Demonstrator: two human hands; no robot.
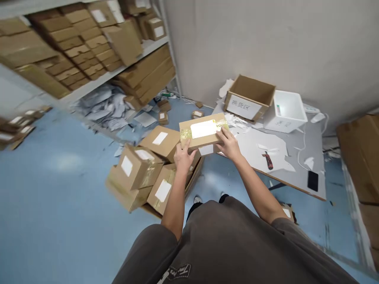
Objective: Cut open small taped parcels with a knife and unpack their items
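Observation:
A flat brown cardboard box [185,128] with yellowish tape at both ends and a white label on top is held up in front of me. My left hand [183,157] grips its near left corner, thumb on the top face. At the near right side my right hand [229,144] grips it too, fingers over the taped end. Another white label shows on the box's near side. Below and to the left, a large open carton [194,179] is heaped with labelled cardboard boxes [140,165].
On the right, a grey table [308,157] bears an open cardboard bin [251,92], a white plastic bin [286,112], a red-and-black cutter [268,160] and a phone [313,180]. Shelves [89,85] of boxes stand at upper left, with crumpled paper [102,106] beneath. Stacked cartons [359,157] line the right edge.

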